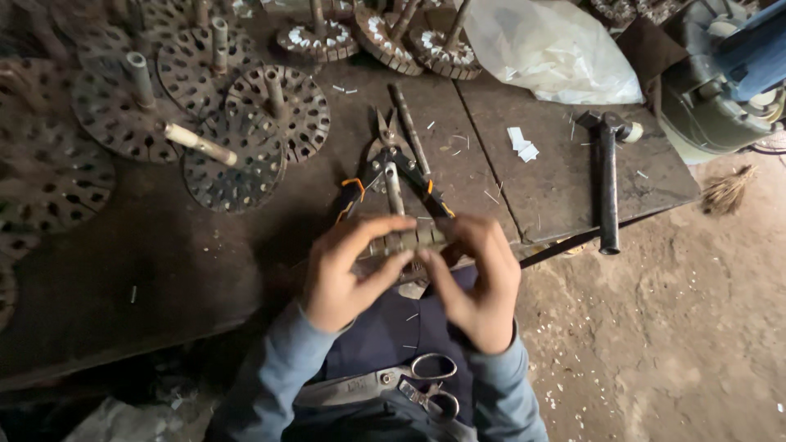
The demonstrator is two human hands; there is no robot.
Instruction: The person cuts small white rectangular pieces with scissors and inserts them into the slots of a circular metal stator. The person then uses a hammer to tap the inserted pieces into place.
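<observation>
I'm looking down at a big dark workbench (164, 270), a worn wooden top, scuffed and dusty, with a seam running across it. Up on the left lie slotted metal discs (262, 123), each on a short shaft, dull, rusty-looking and rigid. At the top sits a crumpled clear plastic bag (557, 49), soft and thin. To the right lies a black hammer (607, 180), head away from me, handle pointing at the bench edge. Just beyond the hands rest pliers (393, 176) with orange-and-black handles, jaws pointing away. On the lap lie steel scissors (409, 381), blades to the left (grey and worn, by the look of them).

Now the small part in hand: a short slotted metal cylinder (407, 240) on a thin shaft, sitting at the near bench edge between both hands. My left hand (344, 274) pinches its left end, thumb below and fingers curled over the top. My right hand (479, 282) closes on the right end in the same way, so both hands are clamped on it. I judge it stiff and fairly heavy for its size, and not fragile. The ribbed side should give decent purchase, though the slot edges may be sharp. I'd say the two ends are the place to hold, keeping the slots free. Tiny pale slivers (524, 146) litter the bench, light and flimsy.
</observation>
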